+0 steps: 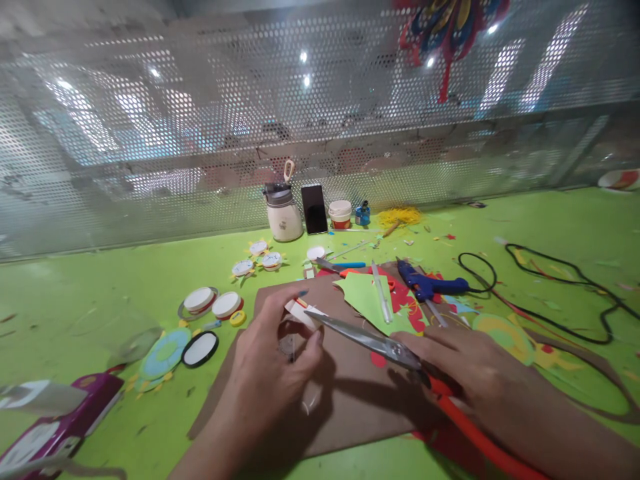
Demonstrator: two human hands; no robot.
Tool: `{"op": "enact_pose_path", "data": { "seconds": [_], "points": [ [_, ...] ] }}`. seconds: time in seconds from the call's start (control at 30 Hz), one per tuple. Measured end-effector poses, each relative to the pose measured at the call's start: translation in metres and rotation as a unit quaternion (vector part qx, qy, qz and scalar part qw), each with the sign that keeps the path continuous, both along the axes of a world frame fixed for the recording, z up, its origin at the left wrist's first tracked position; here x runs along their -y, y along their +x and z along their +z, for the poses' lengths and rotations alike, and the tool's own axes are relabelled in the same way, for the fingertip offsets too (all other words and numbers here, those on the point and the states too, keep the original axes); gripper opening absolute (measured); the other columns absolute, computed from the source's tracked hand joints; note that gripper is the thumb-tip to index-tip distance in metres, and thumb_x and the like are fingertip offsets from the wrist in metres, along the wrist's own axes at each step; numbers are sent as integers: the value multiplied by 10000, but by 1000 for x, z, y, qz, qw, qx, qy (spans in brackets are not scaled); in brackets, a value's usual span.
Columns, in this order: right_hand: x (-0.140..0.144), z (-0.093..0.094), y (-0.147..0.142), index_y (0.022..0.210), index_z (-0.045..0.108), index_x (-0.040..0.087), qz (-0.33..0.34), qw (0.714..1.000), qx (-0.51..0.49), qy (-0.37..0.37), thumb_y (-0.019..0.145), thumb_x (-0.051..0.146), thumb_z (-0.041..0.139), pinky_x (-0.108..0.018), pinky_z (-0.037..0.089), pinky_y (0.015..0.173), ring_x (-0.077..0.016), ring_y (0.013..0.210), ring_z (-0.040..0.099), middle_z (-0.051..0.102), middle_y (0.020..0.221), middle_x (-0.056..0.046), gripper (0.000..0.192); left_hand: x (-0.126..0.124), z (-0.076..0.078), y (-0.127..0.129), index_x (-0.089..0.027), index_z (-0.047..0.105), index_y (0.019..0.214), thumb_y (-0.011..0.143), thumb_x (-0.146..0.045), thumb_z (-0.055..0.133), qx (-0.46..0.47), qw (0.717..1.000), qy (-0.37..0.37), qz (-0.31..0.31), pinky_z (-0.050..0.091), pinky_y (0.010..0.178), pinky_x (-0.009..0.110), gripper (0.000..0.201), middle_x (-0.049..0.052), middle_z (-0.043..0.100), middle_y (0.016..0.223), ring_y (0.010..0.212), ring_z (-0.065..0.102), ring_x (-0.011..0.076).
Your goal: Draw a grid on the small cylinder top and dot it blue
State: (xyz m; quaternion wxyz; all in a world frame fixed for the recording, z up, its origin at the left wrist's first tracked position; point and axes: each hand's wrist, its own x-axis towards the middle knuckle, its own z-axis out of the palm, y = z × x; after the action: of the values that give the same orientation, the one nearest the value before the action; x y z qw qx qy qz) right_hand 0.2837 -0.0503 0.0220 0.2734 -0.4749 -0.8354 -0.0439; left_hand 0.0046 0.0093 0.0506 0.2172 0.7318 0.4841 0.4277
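Your left hand [273, 350] pinches a small white paper piece [301, 312] over the brown cardboard [350, 400] near the table's front edge; your right hand [470, 367] grips orange-handled scissors [380, 343], blade tips touching that paper.

We cannot read any words or numbers here. The small cream bottle with the grey lid [284, 219] has a little mark on its front, but it is too tiny to read. The shiny purple and white box [60, 427] shows only blurry shapes.
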Motion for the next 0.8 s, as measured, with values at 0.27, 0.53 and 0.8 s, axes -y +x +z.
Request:
{"op": "enact_pose_path", "data": {
  "seconds": [0.27,0.53,0.8],
  "points": [
    [-8,13,-2,1111,810,205,-17,998,-55,-6,859,85,509,-352,637,641,-257,722,792,839,872,-77,410,5,11,5,-267,599,1309,935,-258,662,-28,997,-38,65,604,755,339,379,48,762,1088,848,765,207],
    [-26,3,10,1247,806,122,-121,992,29,7,851,105,507,-459,692,719,-362,893,831,846,1028,-180,497,-4,0,-1,-281,609,1231,890,-328,762,133,987,-86,-1,642,832,346,377,70,798,1204,966,793,226],
    [-25,7,6,1273,792,193,-46,995,-39,-75,890,131,595,-419,695,865,-294,1023,822,844,1133,-120,435,1,10,9,-254,614,1153,893,-272,786,272,957,-97,-16,645,758,319,312,68,808,1216,829,770,176]
  ]
}}
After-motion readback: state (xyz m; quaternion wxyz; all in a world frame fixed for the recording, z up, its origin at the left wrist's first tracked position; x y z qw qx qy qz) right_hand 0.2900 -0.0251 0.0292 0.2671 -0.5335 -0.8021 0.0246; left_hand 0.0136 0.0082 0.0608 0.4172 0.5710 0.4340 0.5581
